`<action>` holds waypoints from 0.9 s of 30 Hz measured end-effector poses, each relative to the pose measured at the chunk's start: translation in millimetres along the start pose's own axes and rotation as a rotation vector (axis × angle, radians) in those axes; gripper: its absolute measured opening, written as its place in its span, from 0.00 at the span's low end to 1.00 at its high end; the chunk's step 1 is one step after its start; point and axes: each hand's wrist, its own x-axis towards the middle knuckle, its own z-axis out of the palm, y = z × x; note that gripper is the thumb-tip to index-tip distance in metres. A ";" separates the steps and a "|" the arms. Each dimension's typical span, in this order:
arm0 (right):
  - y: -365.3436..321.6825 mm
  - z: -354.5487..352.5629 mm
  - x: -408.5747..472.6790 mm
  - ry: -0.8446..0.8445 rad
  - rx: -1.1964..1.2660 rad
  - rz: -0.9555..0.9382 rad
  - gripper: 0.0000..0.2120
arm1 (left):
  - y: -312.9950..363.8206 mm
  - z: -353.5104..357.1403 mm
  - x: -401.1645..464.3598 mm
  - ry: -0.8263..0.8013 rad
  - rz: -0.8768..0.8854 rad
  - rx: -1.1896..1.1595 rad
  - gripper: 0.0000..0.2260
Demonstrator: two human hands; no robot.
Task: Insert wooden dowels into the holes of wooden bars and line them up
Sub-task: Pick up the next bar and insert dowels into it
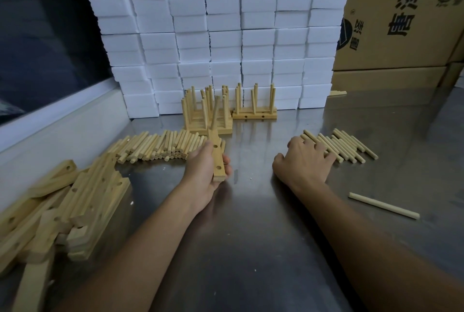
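One dowel [215, 112] stands in the held bar [218, 158].

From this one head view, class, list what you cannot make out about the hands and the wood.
- Right hand on the loose dowels: its fingertips cover any dowel it may grip.
- Bar in the left hand: its underside is hidden by the palm.
- Pile of bars: cut off by the left edge.
- Finished bars: too crowded to count.
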 end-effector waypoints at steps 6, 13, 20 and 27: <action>0.2 -2.1 -0.6 -0.044 0.035 0.031 0.15 | -2.0 3.2 -2.0 0.050 0.066 0.095 0.13; 0.6 -5.7 -0.4 0.020 0.058 0.005 0.15 | -1.0 1.0 -0.3 0.068 0.029 0.016 0.12; 0.6 -3.1 -0.1 0.002 0.056 -0.043 0.13 | 1.0 -0.6 -4.1 0.001 0.034 -0.026 0.06; 1.9 -2.2 -0.1 -0.035 0.062 0.016 0.13 | 2.8 -1.6 -3.4 0.004 0.001 -0.052 0.05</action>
